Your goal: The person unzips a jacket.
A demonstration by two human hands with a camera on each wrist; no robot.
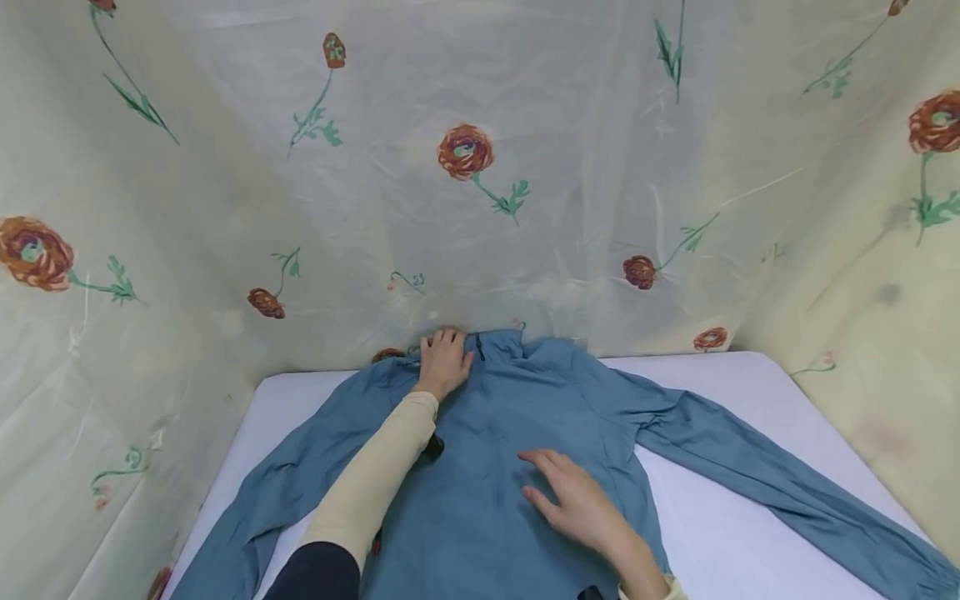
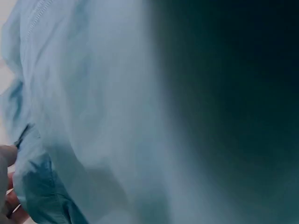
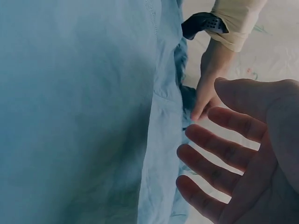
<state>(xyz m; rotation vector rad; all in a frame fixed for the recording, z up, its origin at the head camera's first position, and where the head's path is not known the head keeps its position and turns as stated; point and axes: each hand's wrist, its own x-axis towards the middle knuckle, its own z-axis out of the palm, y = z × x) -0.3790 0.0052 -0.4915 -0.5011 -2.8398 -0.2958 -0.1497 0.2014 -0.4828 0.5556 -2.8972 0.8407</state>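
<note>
A blue long-sleeved jacket (image 1: pixel 517 467) lies spread out, its collar (image 1: pixel 498 343) at the far edge by the wall. My left hand (image 1: pixel 444 362) grips the jacket beside the collar, fingers bent over the far edge and thumb toward the collar. In the left wrist view the thumb and some fingertips of that hand show at the left border, close to a small dark strip on the fabric. My right hand (image 1: pixel 573 500) hovers above the jacket's lower body, fingers spread and holding nothing. The right wrist view shows its palm and fingers apart from the cloth.
A white table (image 1: pixel 720 508) lies beneath the jacket. One sleeve (image 1: pixel 780 475) runs out to the right, the other (image 1: pixel 277 475) down the left side under my left arm. Cream sheeting with printed flowers (image 1: pixel 555 258) hangs close behind the table and along both sides.
</note>
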